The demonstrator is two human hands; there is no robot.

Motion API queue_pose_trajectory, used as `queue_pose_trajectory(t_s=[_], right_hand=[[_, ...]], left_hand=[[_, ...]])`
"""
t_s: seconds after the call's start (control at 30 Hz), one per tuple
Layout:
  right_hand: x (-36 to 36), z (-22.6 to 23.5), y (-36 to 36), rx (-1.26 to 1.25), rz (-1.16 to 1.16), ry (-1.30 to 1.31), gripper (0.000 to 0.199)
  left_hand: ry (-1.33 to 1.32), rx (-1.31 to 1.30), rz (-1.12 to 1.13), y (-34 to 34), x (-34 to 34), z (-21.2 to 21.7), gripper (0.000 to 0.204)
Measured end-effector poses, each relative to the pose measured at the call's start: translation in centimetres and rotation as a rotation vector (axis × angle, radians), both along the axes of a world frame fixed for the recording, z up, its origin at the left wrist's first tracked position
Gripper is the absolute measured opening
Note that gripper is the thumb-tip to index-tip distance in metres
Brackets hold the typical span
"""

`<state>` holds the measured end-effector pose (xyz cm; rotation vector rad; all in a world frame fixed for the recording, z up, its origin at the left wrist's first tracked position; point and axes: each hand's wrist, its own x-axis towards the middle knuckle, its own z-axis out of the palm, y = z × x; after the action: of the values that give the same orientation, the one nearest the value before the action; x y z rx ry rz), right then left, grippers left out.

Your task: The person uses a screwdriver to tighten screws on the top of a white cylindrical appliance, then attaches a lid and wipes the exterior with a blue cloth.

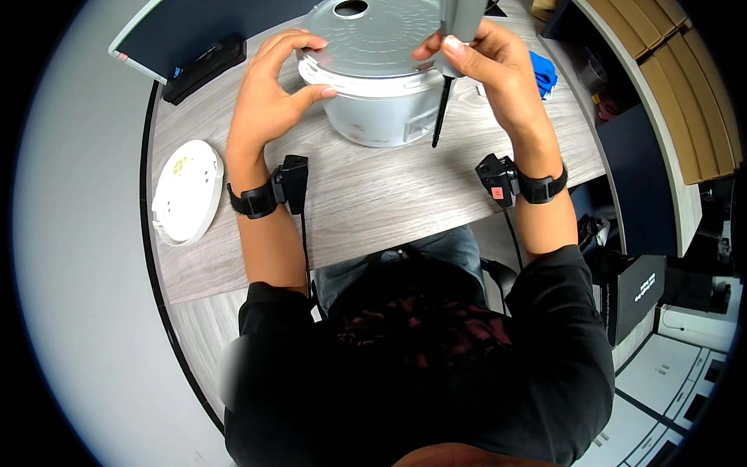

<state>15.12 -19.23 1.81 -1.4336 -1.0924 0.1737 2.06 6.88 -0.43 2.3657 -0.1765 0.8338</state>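
Observation:
A round grey appliance body (381, 105), shaped like a rice cooker, stands on the table with a white rim. On its top lies a grey ribbed disc (381, 39) with a round dark hole near the far edge. My left hand (272, 89) grips its left edge, fingers over the disc and thumb against the white rim. My right hand (498, 70) is closed around a grey power screwdriver (461, 35), whose long black bit (442, 113) points down in front of the appliance's right side. The bit's tip appears to touch nothing. The tool's upper end is cut off.
A white round cover (189, 193) lies at the table's left edge. Behind it are a black case (206, 70) and a dark panel. Right of the appliance sits a blue cloth (542, 75). Shelves with cardboard boxes (689, 101) rise at the right. Cables hang from both wrist straps.

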Motion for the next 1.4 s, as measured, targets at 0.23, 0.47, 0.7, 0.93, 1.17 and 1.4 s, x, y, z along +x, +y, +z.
queue_pose_trajectory(t_s=[0.23, 0.47, 0.7, 0.93, 1.17, 1.4], right_hand=[[0.5, -0.2, -1.3, 0.020, -0.054, -0.001, 0.029], [1.2, -1.0, -1.9, 0.036, -0.064, 0.015, 0.029], [3.0, -1.3, -3.5, 0.088, -0.086, 0.175, 0.027], [4.7, -3.6, -11.8, 0.202, -0.288, 0.196, 0.017], [5.7, -7.6, -18.2, 0.167, -0.611, 0.303, 0.014], [5.6, -10.1, -20.1, 0.103, -0.698, 0.347, 0.027]], left_hand=[[-0.138, 0.261, 0.066, -2.8, 0.5, 0.6, 0.056], [-0.259, 0.271, 0.065, -6.5, 2.2, -0.4, 0.061], [-0.355, 0.271, 0.137, -9.4, 3.4, -1.5, 0.061], [-0.328, 0.043, -0.286, -15.5, 2.8, -1.2, 0.024], [0.301, 0.064, -0.320, -21.4, 11.4, -8.1, 0.025], [0.476, 0.183, -0.178, -24.5, 17.8, -12.4, 0.029]])
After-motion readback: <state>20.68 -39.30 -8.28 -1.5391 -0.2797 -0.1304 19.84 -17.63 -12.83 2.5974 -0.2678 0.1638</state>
